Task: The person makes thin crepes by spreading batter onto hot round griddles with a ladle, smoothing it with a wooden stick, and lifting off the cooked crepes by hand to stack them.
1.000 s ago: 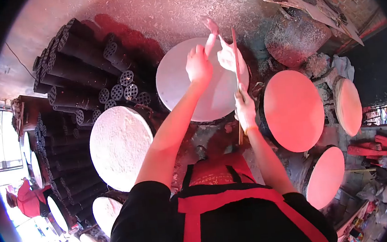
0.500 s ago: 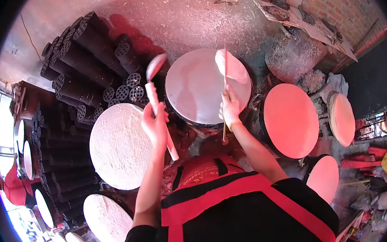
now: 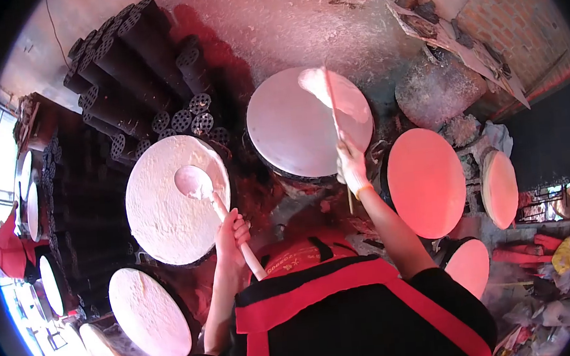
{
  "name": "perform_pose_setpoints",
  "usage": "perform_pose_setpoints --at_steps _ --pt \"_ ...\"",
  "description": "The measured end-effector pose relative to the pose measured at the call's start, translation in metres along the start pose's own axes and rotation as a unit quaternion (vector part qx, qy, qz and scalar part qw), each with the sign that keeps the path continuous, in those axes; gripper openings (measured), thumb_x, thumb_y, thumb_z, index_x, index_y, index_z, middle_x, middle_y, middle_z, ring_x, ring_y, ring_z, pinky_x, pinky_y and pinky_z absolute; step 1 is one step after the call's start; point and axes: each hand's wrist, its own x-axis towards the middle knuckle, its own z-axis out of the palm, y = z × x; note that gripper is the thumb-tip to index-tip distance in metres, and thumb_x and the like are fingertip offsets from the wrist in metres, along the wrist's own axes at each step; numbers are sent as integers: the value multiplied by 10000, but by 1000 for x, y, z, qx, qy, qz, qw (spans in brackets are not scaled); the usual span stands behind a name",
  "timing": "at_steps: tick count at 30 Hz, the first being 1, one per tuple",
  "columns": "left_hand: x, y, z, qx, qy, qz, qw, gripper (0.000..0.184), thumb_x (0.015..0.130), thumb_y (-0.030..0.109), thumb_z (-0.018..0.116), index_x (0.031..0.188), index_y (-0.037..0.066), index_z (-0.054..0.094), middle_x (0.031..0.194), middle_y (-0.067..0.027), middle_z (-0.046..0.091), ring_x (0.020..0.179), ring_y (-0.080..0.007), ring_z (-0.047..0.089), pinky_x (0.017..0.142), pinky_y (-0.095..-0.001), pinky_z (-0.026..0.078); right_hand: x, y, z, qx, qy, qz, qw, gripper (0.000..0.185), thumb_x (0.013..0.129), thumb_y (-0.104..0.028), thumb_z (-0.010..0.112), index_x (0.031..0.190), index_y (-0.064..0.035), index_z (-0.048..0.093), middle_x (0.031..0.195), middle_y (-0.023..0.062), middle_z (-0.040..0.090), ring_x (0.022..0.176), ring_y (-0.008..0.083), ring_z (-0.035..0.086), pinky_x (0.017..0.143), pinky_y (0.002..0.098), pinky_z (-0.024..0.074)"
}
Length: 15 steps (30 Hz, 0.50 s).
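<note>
My left hand point(image 3: 234, 232) is wrapped round the long pale handle of a ladle point(image 3: 191, 180). The ladle's bowl is over the left round griddle point(image 3: 168, 220), which carries a bumpy, cream-white layer; whether the bowl touches it I cannot tell. My right hand point(image 3: 351, 163), with a band at the wrist, grips a thin stick-like spreader point(image 3: 333, 104) reaching up across the middle round griddle point(image 3: 288, 134). Beside the spreader, a shiny white patch of batter point(image 3: 349, 99) lies on the right part of that griddle.
Tall stacks of black coal briquettes point(image 3: 119, 64) stand behind the left griddle. More round griddles stand around me, among them a reddish-lit one point(image 3: 426, 183) to the right and a white-covered one point(image 3: 150, 316) at lower left. Plastic bags point(image 3: 563, 313) lie at lower right.
The ladle has swung left and down from beside the middle griddle to over the left one. My right hand has shifted slightly right and down, and the white patch reaches farther left.
</note>
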Motion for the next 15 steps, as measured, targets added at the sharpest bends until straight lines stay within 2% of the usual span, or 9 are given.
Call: perform_pose_setpoints --at_steps 2,3,6,8,10,12,13,15 --pt "-3 -12 3 -24 11 4 1000 154 915 154 591 820 77 497 610 57 376 450 -24 299 360 -168 220 11 -12 21 -23 -18 1 1000 357 957 -319 528 1311 -279 498 500 -78 292 337 60 265 315 245 220" --pt "-4 -18 2 -14 20 27 999 144 907 128 596 824 64 498 663 32 420 482 -28 338 374 -165 248 11 -19 26 -35 -26 2 999 342 955 -325 528 1289 -253 518 497 -75 288 336 65 268 317 250 221" --pt "-10 -34 3 -32 71 55 995 96 887 76 595 859 38 512 734 -2 464 527 -44 386 398 -165 290 -4 -39 6 -61 -162 59 983 334 949 -327 538 1268 -228 530 507 -72 305 340 65 275 324 241 232" --pt "-17 -43 2 -16 87 80 993 76 870 45 590 885 20 520 763 -21 478 552 -56 406 414 -167 312 -16 -51 -20 -86 -150 73 982 392 941 -337 548 1320 -245 498 509 -70 316 342 60 281 322 233 230" --pt "-23 -53 0 -3 108 102 989 73 865 36 580 910 18 527 738 -16 477 534 -57 401 414 -166 316 1 -41 -51 -104 -42 48 993 396 941 -342 546 1324 -255 500 500 -72 307 338 57 287 306 240 216" --pt "-28 -63 -3 8 133 122 984 73 872 49 565 935 31 533 658 13 459 474 -46 371 399 -162 301 12 -46 -51 -123 -75 39 989 398 941 -344 548 1329 -271 498 498 -71 307 337 56 284 305 240 220" --pt "-27 -70 -10 -12 134 133 982 99 840 18 579 928 -7 540 773 -40 482 578 -67 423 435 -164 333 20 -49 -50 -131 -91 37 987 400 941 -345 549 1331 -278 496 497 -71 306 337 56 282 305 240 223" --pt "-34 -78 -4 -12 142 126 982 105 848 28 574 942 -10 546 766 -32 481 579 -69 427 443 -164 337 35 -53 -43 -144 -124 32 981 403 941 -347 552 1336 -294 493 494 -70 306 336 55 279 304 240 227"
